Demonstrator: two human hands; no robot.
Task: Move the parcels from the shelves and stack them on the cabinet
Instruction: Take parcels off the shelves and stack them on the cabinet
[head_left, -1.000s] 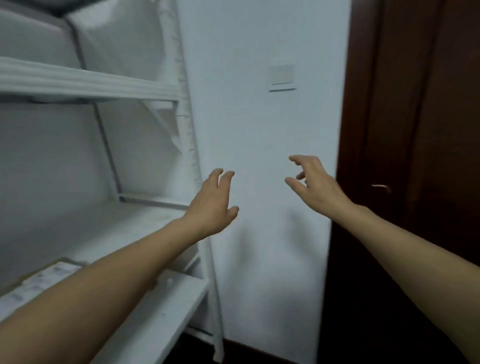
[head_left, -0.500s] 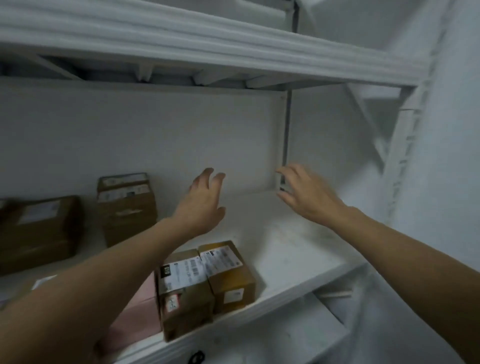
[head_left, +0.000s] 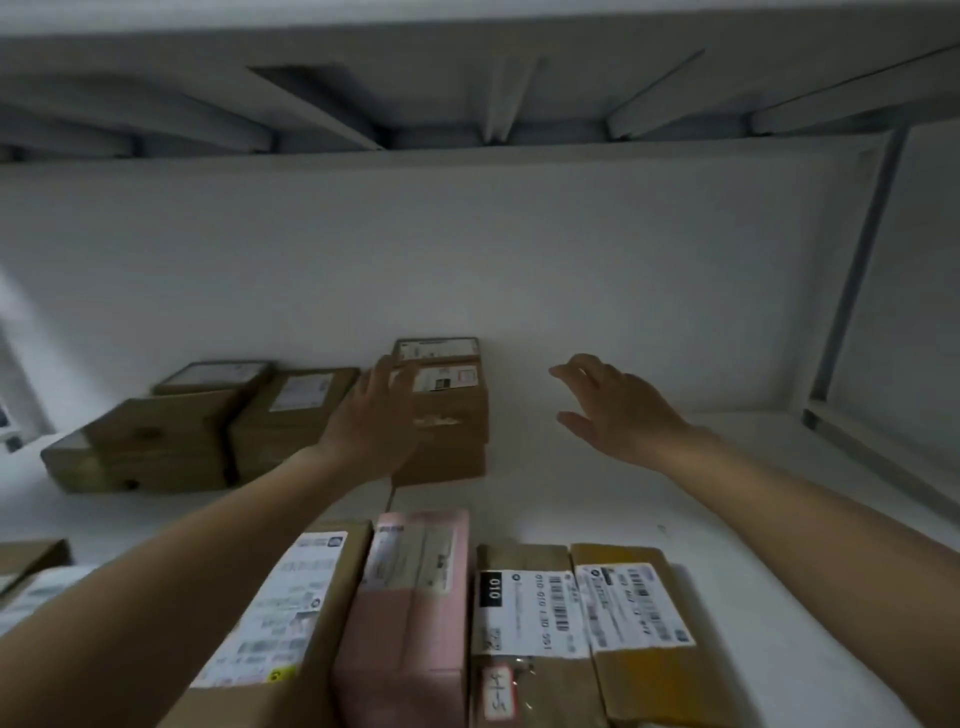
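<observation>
No grip yet: both hands are empty, fingers unclenched. The left hand (head_left: 371, 415), fingers straight, lies against or just beside the left face of a small stack of cardboard parcels (head_left: 449, 410) at the back of the shelf (head_left: 675, 467); with the blur we cannot confirm contact. The right hand (head_left: 618, 410), fingers spread and loosely bent, hovers apart from the stack's right side. Both forearms reach over the front row: a long brown box (head_left: 291, 613), a pink parcel (head_left: 415, 597) and two labelled cartons (head_left: 582, 618). We judge the step to be bracketing the stack. To do it well, bring the right palm flat onto the right face and press from both sides, low enough to catch the bottom box, since the smaller top one could slide. Lift clear of the front row before drawing back. We see no cabinet here.
</observation>
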